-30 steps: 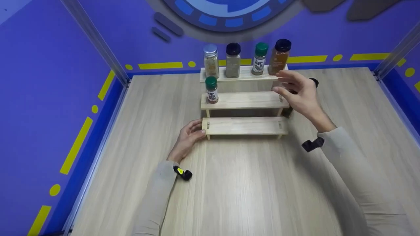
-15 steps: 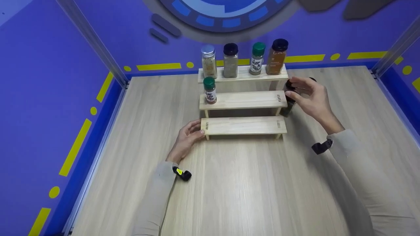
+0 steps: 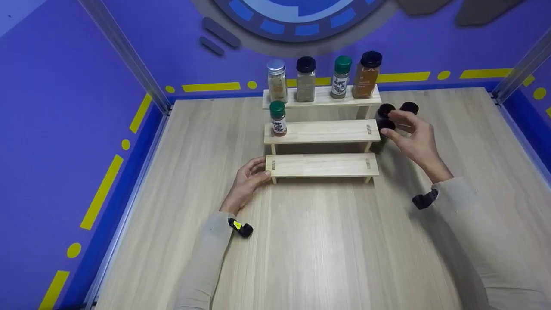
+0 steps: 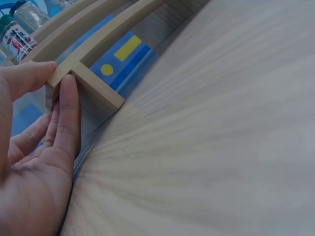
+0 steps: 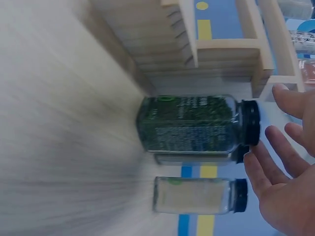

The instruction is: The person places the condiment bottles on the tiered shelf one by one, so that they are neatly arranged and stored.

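Observation:
My left hand (image 3: 246, 183) pinches the left end of the lowest step of a three-tier wooden rack (image 3: 320, 165); in the left wrist view the thumb lies above the board, fingers beneath it. My right hand (image 3: 416, 140) is just right of the rack, thumb and fingers apart around the black lid of a spice jar (image 5: 192, 123) filled with dark green flakes. The right wrist view shows no firm hold on that jar. Behind it another black-lidded jar is mostly hidden, and a jar with pale contents (image 5: 192, 195) stands beside them.
On the top tier are a silver-lidded jar (image 3: 277, 82), a black-lidded grey jar (image 3: 306, 82), a green-capped jar (image 3: 340, 79) and an orange-brown jar (image 3: 366, 77). A small green-capped jar (image 3: 278, 120) occupies the middle tier's left end. Blue walls (image 3: 142, 51) enclose the table.
My right hand has moved from beside the rack's upper right end rightward and down to the black-lidded jars. The left hand keeps its place on the rack.

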Tool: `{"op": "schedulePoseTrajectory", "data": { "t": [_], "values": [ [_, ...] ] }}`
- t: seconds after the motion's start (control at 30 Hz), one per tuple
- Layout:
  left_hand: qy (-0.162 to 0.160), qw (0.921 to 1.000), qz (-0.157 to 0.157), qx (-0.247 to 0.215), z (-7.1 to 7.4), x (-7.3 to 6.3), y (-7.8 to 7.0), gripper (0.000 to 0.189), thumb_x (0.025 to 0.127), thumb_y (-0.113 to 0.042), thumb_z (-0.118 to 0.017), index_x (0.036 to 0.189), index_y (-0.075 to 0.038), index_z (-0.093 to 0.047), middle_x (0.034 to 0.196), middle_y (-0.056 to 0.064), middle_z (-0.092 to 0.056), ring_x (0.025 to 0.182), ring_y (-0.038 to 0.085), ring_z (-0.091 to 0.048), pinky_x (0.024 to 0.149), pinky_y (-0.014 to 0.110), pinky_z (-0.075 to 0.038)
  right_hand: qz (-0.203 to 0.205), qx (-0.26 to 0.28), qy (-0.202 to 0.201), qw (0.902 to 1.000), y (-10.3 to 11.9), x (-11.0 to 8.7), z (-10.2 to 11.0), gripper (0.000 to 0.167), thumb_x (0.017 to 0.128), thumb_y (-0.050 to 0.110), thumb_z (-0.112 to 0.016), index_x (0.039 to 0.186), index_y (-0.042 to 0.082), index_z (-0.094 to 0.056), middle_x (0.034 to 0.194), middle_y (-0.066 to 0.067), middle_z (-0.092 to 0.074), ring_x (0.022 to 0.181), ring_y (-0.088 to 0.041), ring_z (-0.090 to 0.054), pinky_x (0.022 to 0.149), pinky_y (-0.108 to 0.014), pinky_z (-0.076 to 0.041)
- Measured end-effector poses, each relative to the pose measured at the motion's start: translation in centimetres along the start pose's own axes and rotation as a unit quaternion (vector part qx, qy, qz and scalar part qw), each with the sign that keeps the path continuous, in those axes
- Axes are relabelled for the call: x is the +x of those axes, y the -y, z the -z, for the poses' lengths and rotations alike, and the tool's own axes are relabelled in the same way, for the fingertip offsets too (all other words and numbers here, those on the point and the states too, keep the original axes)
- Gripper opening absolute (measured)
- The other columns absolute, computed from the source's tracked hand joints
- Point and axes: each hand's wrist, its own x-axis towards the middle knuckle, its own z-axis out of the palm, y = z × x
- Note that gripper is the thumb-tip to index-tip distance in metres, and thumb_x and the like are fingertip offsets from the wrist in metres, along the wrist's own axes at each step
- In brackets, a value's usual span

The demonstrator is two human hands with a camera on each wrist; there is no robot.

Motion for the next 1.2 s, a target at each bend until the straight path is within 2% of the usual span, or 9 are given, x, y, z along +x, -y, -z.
{"op": "schedulePoseTrajectory", "data": {
  "t": [0.17, 0.3, 0.4, 0.47, 0.53, 0.67, 0.93, 1.07, 1.2],
  "values": [
    [-0.003, 1.0000, -0.002, 0.003, -0.1, 0.0, 0.0, 0.056, 0.100, 0.002, -0.068, 0.153, 0.004, -0.049, 0.143, 0.021, -0.059, 0.113, 0.021, -0.069, 0.099, 0.032, -0.063, -0.026, 0.011, 0.002, 0.9996, -0.5, -0.5, -0.3, 0.053, 0.090, -0.003, -0.083, 0.140, -0.006, -0.065, 0.139, -0.026, -0.067, 0.116, -0.022, -0.066, 0.094, -0.007, -0.054],
    [-0.008, 0.9999, -0.002, 0.007, -0.1, 0.0, 0.0, 0.056, 0.100, 0.002, -0.068, 0.153, 0.005, -0.049, 0.144, 0.023, -0.058, 0.113, 0.020, -0.069, 0.099, 0.031, -0.063, -0.037, 0.019, 0.003, 0.9991, 0.3, -1.1, -0.6, 0.057, 0.089, -0.010, -0.079, 0.142, -0.011, -0.060, 0.140, -0.032, -0.063, 0.116, -0.030, -0.065, 0.093, -0.004, -0.053],
    [-0.009, 0.9999, 0.000, 0.005, -0.1, 0.0, 0.0, 0.056, 0.100, 0.003, -0.068, 0.152, 0.006, -0.049, 0.145, 0.024, -0.057, 0.113, 0.020, -0.069, 0.100, 0.032, -0.063, -0.054, 0.012, 0.007, 0.9984, -0.1, -1.4, -0.8, 0.059, 0.091, -0.007, -0.078, 0.146, -0.009, -0.058, 0.142, -0.032, -0.061, 0.117, -0.028, -0.065, 0.100, -0.013, -0.056],
    [-0.009, 0.9999, -0.001, 0.005, -0.1, 0.0, 0.0, 0.056, 0.100, 0.003, -0.068, 0.152, 0.006, -0.049, 0.145, 0.024, -0.058, 0.113, 0.019, -0.069, 0.100, 0.032, -0.063, -0.064, 0.003, 0.007, 0.9979, -1.3, -1.4, -1.0, 0.060, 0.092, -0.002, -0.080, 0.148, -0.003, -0.059, 0.142, -0.028, -0.064, 0.117, -0.023, -0.065, 0.106, -0.025, -0.059],
    [-0.008, 1.0000, -0.001, 0.006, -0.1, 0.0, 0.0, 0.056, 0.100, 0.002, -0.068, 0.152, 0.005, -0.049, 0.145, 0.024, -0.058, 0.113, 0.019, -0.069, 0.101, 0.032, -0.062, -0.073, 0.003, 0.009, 0.9973, -1.5, -1.6, -1.2, 0.060, 0.092, -0.001, -0.080, 0.149, -0.001, -0.059, 0.141, -0.027, -0.065, 0.117, -0.021, -0.065, 0.110, -0.040, -0.058],
    [-0.006, 1.0000, -0.003, 0.007, -0.1, 0.0, -0.1, 0.056, 0.100, 0.002, -0.067, 0.152, 0.005, -0.049, 0.145, 0.023, -0.058, 0.115, 0.019, -0.069, 0.100, 0.032, -0.063, -0.081, 0.016, 0.018, 0.9964, -0.6, -2.1, -1.4, 0.059, 0.093, -0.003, -0.079, 0.148, -0.005, -0.058, 0.139, -0.028, -0.064, 0.118, -0.024, -0.063, 0.111, -0.050, -0.057],
    [-0.001, 0.9999, -0.005, -0.010, -0.3, 0.0, -0.1, 0.056, 0.099, 0.005, -0.066, 0.152, 0.007, -0.048, 0.141, 0.021, -0.060, 0.113, 0.018, -0.068, 0.097, 0.031, -0.063, -0.086, 0.036, 0.020, 0.9954, -0.5, -2.8, -2.0, 0.058, 0.092, -0.007, -0.078, 0.145, -0.010, -0.055, 0.137, -0.029, -0.062, 0.125, -0.040, -0.062, 0.110, -0.055, -0.056],
    [-0.001, 0.9999, -0.007, -0.010, -0.3, 0.0, -0.1, 0.056, 0.099, 0.005, -0.066, 0.151, 0.008, -0.048, 0.140, 0.021, -0.060, 0.112, 0.019, -0.068, 0.098, 0.032, -0.063, -0.093, 0.040, 0.013, 0.9948, -0.8, -2.8, -2.3, 0.056, 0.092, -0.008, -0.077, 0.144, -0.010, -0.055, 0.135, -0.029, -0.063, 0.123, -0.038, -0.062, 0.111, -0.052, -0.056],
    [-0.001, 0.9999, -0.006, -0.008, -0.2, 0.0, 0.0, 0.055, 0.099, 0.005, -0.066, 0.151, 0.007, -0.048, 0.140, 0.021, -0.060, 0.113, 0.019, -0.068, 0.099, 0.033, -0.063, -0.103, 0.036, 0.007, 0.9941, -0.9, -2.6, -2.4, 0.055, 0.093, -0.007, -0.077, 0.144, -0.009, -0.057, 0.133, -0.027, -0.064, 0.120, -0.030, -0.063, 0.110, -0.042, -0.059]
  ]
}}
